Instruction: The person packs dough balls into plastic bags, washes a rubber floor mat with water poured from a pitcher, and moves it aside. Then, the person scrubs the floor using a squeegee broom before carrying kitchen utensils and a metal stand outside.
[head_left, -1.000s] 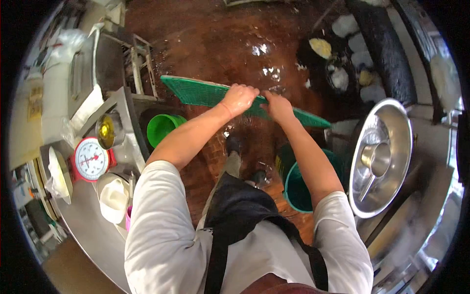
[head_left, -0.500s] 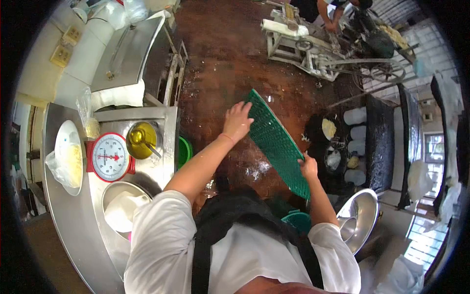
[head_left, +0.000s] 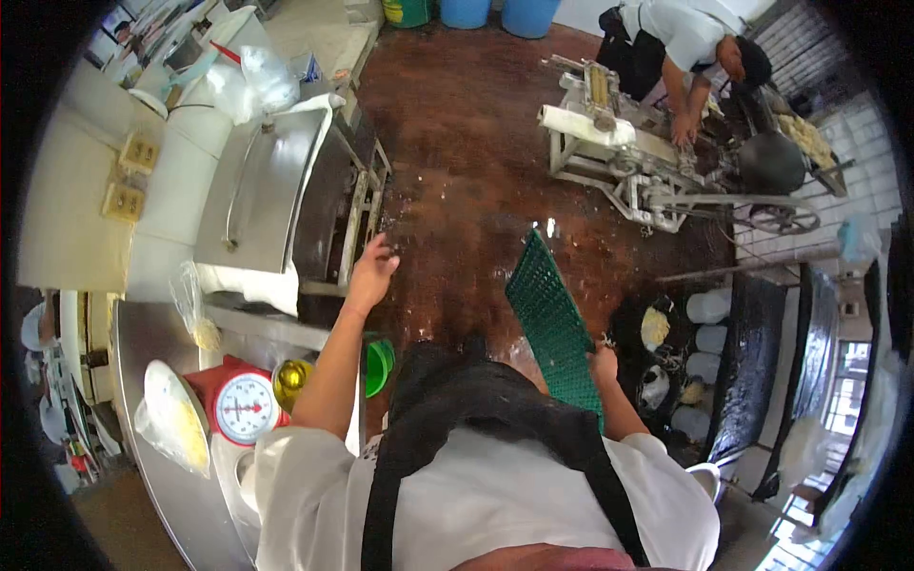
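Note:
A green mesh-patterned board (head_left: 557, 319) hangs tilted in front of me, over the wet brown floor. My right hand (head_left: 602, 364) grips its right edge, low down. Off to the left, my left hand (head_left: 373, 274) is empty with its fingers apart, near the corner of the metal-topped unit (head_left: 257, 190). Below that hand stand a bright green bucket (head_left: 378, 367) and, on the steel counter (head_left: 157, 457), a pot of yellow liquid (head_left: 292, 377) beside a red dial scale (head_left: 245, 407).
At the upper right a co-worker (head_left: 681, 38) bends over a machine with rollers (head_left: 619, 143). Blue barrels (head_left: 529, 17) stand at the far end. White containers (head_left: 709, 306) line the right side. A bag of yellow food (head_left: 179, 419) lies on the left counter.
My left hand has let go of the board and moved left. The board, now held only by my right hand, sits lower. The view has tilted up, showing more of the co-worker and barrels.

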{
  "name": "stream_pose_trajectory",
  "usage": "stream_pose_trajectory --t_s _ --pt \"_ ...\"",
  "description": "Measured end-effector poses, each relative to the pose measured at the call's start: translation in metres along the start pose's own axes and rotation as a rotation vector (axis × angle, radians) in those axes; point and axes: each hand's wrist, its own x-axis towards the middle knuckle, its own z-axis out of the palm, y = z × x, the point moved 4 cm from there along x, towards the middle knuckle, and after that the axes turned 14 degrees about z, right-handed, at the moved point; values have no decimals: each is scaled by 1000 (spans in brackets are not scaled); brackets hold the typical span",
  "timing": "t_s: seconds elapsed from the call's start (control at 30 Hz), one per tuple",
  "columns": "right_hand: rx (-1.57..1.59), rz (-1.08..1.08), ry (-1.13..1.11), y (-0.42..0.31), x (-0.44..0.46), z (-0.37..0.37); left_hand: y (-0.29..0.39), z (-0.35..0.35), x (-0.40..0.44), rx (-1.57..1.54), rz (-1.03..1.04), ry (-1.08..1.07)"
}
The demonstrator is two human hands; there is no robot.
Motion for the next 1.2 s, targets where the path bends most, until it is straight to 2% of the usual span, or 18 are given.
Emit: stream_pose_trajectory --t_s 0.13,0.23,0.3,0.33,0.37,0.43,0.53,0.6,0.73,0.83,0.97,1.13,1.2 --pt "-66 -53 -38 -79 73 -23 -33 -33 45 -194 -7 81" --pt "-82 8 -99 -150 114 -57 -38 -56 101 -229 -19 126" --pt "-13 -58 -37 -192 142 -78 -39 -68 157 -176 21 102" --pt "22 -89 -1 -213 157 -93 -38 -67 189 -257 -16 95" --pt "17 -81 15 -232 164 -106 -58 -60 223 -206 22 38" --pt "19 -72 65 -282 189 -142 -41 -54 293 -199 52 -52" --pt "63 -175 132 -336 238 -167 -20 -40 403 -256 91 -199" --pt "126 -111 83 -387 253 -208 6 -42 474 -200 114 -249" --pt "249 -102 106 -460 332 -242 14 -59 600 -129 193 -197" --pt "244 -148 56 -523 401 -273 -24 -83 669 -129 171 -43" --pt "292 -115 -3 -605 480 -313 -73 -128 722 -252 75 119" --pt "352 -163 92 -694 563 -372 -110 -167 807 -302 -150 168" --pt "370 -79 75 -722 589 -395 -133 -166 869 -297 -109 146"
